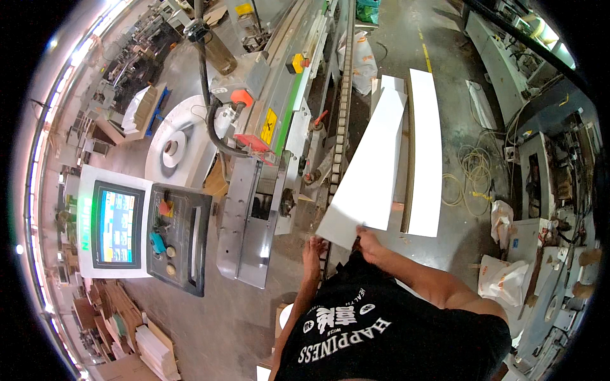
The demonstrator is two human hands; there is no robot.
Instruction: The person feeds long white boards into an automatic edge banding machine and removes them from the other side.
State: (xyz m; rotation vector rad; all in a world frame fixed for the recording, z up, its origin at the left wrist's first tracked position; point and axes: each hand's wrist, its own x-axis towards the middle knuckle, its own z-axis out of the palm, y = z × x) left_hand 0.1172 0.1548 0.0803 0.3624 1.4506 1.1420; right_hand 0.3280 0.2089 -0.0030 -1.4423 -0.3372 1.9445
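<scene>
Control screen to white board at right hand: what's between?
Head view: a black button panel, a metal machine end, then a segmented track beside the white board.

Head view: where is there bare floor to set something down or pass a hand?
Bare floor shows between the control panel and left forearm, and another strip between the rightmost board and the coiled cable. It is crowded around the left hand and right hand, where the held board nears the chain track.
</scene>
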